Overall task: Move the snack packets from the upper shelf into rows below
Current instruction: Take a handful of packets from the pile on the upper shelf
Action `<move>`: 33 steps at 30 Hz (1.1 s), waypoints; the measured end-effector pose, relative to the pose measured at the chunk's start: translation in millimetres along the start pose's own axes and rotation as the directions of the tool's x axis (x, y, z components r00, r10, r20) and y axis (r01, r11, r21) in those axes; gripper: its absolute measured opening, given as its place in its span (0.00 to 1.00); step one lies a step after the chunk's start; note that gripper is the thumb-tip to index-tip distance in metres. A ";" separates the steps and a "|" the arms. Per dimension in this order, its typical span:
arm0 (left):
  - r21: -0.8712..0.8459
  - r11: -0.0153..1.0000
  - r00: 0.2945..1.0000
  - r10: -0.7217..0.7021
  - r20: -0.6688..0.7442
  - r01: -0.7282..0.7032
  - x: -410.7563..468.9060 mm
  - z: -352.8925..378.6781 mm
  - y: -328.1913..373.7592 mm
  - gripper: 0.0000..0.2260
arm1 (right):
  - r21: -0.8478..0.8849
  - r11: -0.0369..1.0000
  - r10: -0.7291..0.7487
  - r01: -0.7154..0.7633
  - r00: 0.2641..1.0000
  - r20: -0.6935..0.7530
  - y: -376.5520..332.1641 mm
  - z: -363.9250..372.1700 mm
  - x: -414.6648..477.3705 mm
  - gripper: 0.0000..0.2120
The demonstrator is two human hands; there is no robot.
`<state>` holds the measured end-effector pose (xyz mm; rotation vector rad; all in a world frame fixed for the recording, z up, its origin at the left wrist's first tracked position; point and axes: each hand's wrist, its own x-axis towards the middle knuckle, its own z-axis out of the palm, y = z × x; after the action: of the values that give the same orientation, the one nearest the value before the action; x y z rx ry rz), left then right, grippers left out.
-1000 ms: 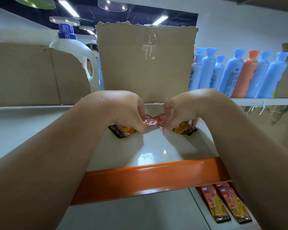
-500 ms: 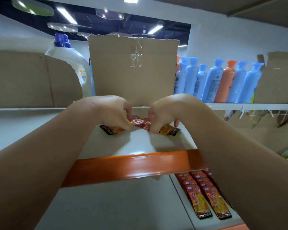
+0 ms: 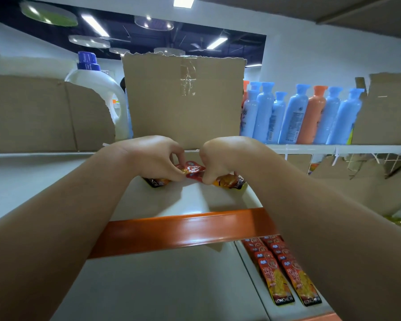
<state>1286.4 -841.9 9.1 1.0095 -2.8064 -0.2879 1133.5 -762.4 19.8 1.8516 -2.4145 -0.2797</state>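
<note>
Your left hand (image 3: 155,158) and right hand (image 3: 222,158) both sit knuckles-up on the upper shelf (image 3: 167,200). Their curled fingers pinch a small cluster of snack packets (image 3: 195,170). These are flat, glossy sachets, red where they meet between your thumbs and orange and black where they poke out to either side.

The shelf is smooth, pale and faintly reflective. Its shiny orange front lip (image 3: 183,230) runs near the packets on your side. A plain cardboard box (image 3: 183,100) with a ragged top edge stands close behind your knuckles, so room is tight there. The pale surface stretches wide to your left.

Below the lip, on the lower shelf (image 3: 171,286), two rows of packets (image 3: 283,269) lie flat and overlap like shingles, just beside your right forearm.
</note>
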 end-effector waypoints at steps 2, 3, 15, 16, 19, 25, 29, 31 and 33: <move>-0.004 1.000 1.000 0.007 0.001 -0.007 0.6 0.1 -2.2 0.11 | -0.024 1.000 0.001 -0.001 1.000 -0.022 -1.1 4.0 4.0 0.15; -0.005 1.000 1.000 0.009 0.003 -0.009 0.5 -0.2 -2.8 0.12 | -0.029 1.000 0.001 -0.002 1.000 -0.028 -1.3 6.3 5.8 0.15; -0.002 0.998 0.998 0.056 -0.016 -0.056 2.9 0.0 -5.0 0.09 | 0.020 0.999 -0.035 0.039 0.985 -0.167 16.0 23.6 -3.4 0.11; 0.002 0.998 0.998 0.057 -0.014 -0.057 2.8 -0.1 -4.8 0.09 | 0.015 0.999 -0.045 0.048 0.984 -0.174 17.8 24.8 -5.8 0.10; 0.005 0.999 0.999 0.054 -0.002 -0.054 1.8 -0.3 -2.7 0.10 | 0.017 0.997 -0.068 0.072 0.980 -0.186 20.2 28.2 -13.2 0.08; -0.003 0.999 0.998 0.054 0.010 -0.054 -0.5 1.1 1.0 0.10 | 0.180 0.975 -0.081 0.128 0.965 -0.248 31.8 31.5 -24.2 0.08; 0.002 0.998 0.998 0.059 0.016 -0.059 -1.0 1.5 0.9 0.12 | 0.236 0.961 -0.087 0.142 0.969 -0.232 39.2 36.6 -25.2 0.06; 0.006 0.998 0.998 0.066 0.018 -0.066 -0.6 1.2 0.0 0.10 | 0.259 0.953 -0.097 0.159 0.966 -0.238 41.8 39.5 -24.5 0.06; 0.014 0.997 0.997 0.071 0.017 -0.071 -0.1 1.4 -0.5 0.09 | 0.292 0.942 -0.097 0.166 0.967 -0.237 43.5 40.5 -24.2 0.06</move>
<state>1286.5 -842.1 7.6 0.9121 -2.8553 -0.2691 1091.4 -724.5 -10.3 2.0451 -2.2902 0.3025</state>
